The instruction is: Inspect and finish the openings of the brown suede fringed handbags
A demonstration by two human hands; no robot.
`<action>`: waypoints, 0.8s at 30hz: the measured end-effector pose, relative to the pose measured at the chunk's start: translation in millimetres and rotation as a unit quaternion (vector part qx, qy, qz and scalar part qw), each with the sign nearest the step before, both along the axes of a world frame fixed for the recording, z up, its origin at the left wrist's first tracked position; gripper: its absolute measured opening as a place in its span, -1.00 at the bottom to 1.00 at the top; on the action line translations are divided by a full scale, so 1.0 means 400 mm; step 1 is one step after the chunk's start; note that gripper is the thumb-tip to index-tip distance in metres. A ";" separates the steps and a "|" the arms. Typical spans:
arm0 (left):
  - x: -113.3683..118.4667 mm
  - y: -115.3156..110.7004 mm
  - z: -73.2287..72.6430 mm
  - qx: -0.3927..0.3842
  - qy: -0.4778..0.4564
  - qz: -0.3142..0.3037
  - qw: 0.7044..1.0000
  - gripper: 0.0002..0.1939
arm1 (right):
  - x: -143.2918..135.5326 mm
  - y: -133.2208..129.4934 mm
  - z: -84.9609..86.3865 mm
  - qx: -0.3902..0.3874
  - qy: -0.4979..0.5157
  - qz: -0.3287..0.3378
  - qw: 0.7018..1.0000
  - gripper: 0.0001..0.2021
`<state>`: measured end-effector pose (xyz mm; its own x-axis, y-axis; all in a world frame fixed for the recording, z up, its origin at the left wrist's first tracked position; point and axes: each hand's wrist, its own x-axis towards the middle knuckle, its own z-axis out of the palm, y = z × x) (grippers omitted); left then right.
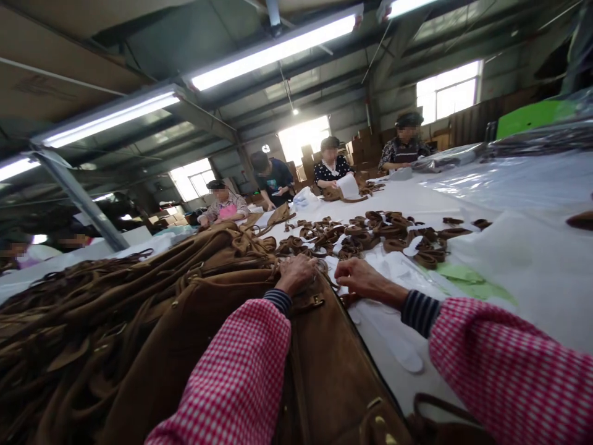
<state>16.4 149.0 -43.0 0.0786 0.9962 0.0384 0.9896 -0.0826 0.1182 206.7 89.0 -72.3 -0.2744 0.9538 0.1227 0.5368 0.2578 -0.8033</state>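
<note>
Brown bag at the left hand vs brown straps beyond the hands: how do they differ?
Size: the brown bag is large; each of the brown straps is small and narrow.
Shape: the bag shows a broad, flat panel; the straps are looped in a loose heap.
Place: the bag lies close in front, the left hand at its far end; the straps lie farther off.
Shared: brown colour.

On the counter (407, 193), a handbag (333, 358) lay nearest, with a pile of bags (92, 309) to its left. Straps (393, 225) lay spread beyond the handbag, with plastic sheeting (523, 176) to their right, and co-workers (343, 165) were behind the straps, along the counter's far side.
</note>
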 end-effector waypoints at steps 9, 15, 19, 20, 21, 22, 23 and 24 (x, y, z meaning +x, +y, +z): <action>0.001 0.060 -0.083 0.069 -0.202 0.064 0.975 -0.79 | -0.076 0.108 -0.041 0.059 -0.115 -0.009 0.992 -0.78; 0.007 0.063 -0.099 0.140 -0.244 0.072 0.957 -0.76 | -0.037 0.142 0.038 0.109 -0.220 0.031 0.969 -0.76; -0.002 0.063 -0.105 0.157 -0.240 0.076 0.955 -0.78 | -0.020 0.124 0.088 0.122 -0.251 0.110 0.954 -0.79; -0.005 0.062 -0.106 0.160 -0.237 0.072 0.956 -0.79 | -0.010 0.111 0.096 0.116 -0.252 0.133 0.952 -0.81; -0.007 0.060 -0.107 0.162 -0.234 0.067 0.956 -0.80 | 0.003 0.094 0.101 0.107 -0.248 0.156 0.950 -0.82; -0.008 0.059 -0.108 0.162 -0.230 0.061 0.958 -0.81 | 0.018 0.075 0.104 0.098 -0.239 0.179 0.949 -0.83; -0.009 0.057 -0.109 0.160 -0.226 0.055 0.959 -0.82 | 0.035 0.054 0.104 0.087 -0.226 0.203 0.949 -0.83; -0.009 0.055 -0.110 0.158 -0.221 0.050 0.961 -0.83 | 0.053 0.034 0.101 0.074 -0.207 0.227 0.949 -0.84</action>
<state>12.8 171.0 -87.2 -0.1107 0.9312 0.3472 0.8538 -0.0897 0.5129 227.8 102.5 -31.9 -0.7063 0.7069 0.0379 0.6058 0.6312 -0.4844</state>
